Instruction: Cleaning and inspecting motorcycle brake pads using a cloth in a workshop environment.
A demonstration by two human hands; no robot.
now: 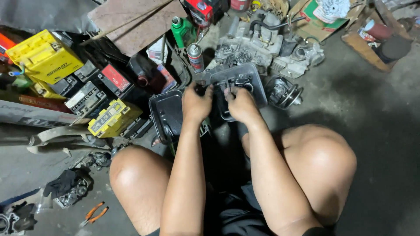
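Note:
My left hand [197, 104] and my right hand [239, 104] are held close together over the floor in front of my knees, fingers curled on a small dark metal part [218, 94] that they mostly hide. Just beyond them lies a grey plastic tray [256, 76] with small metal pieces in it. A black oily pan [164, 114] sits directly left of my left hand. What exactly the fingers grip is too dark to make out.
Yellow and black batteries [111, 117] pile up at left. A spray can [195, 57], a green bottle [179, 30] and engine parts [262, 43] lie beyond the tray; a round metal part [284, 92] at right. Orange-handled pliers [95, 213] lie lower left.

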